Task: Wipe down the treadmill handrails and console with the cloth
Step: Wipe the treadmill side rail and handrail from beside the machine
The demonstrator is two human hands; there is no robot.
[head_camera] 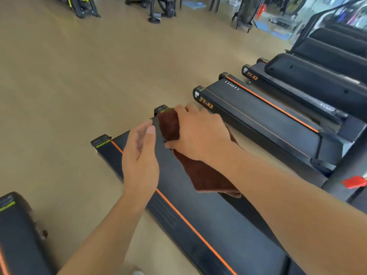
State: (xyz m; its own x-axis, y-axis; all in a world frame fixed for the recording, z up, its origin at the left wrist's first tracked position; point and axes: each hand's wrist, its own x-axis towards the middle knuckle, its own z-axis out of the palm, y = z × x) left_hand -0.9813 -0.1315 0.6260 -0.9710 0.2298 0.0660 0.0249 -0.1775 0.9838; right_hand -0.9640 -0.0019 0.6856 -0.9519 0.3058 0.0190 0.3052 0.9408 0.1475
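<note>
A: L to R, what's there?

B: Floor (59,86) tan. L hand (139,153) open, fingers straight & loose, holding nothing, just beside the cloth, above the treadmill (198,225).

A: Cloth?

B: Cloth (200,173) dark brown, fuzzy like a towel, folded over w/ a doubled lower edge. R hand (200,133) grips its top end, fingers curled over it; the rest hangs down under the wrist, over the black deck.

A: Treadmill look?

B: Black, orange stripe along the side. Further R, two more marked TT-X2 (206,105), side by side.
</note>
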